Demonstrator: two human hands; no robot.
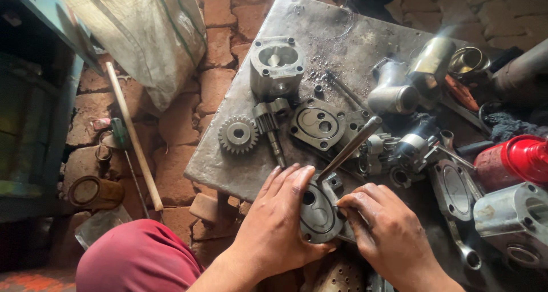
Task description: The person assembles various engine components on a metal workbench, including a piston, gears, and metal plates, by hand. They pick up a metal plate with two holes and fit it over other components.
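Note:
My left hand (pixel 282 215) grips a grey metal cover plate (pixel 317 213) with bolt holes, holding it upright at the near edge of the steel work plate (pixel 337 35). My right hand (pixel 388 229) rests against the plate's right side and holds a long metal rod (pixel 351 146) that slants up and away from it. Just beyond lie a loose toothed gear (pixel 238 134), a gear on a shaft (pixel 271 124), a second cover plate (pixel 317 124) and a pump housing (pixel 277 67).
A red can (pixel 514 158), metal cylinders (pixel 434 61), a wrench (pixel 459 240), another housing (pixel 514 220) and small parts crowd the right side. On the brick floor at left lie a wooden stick (pixel 131 132), a sack (pixel 148 35) and a round tin (pixel 94 192). My red-clad knee (pixel 137 258) is below.

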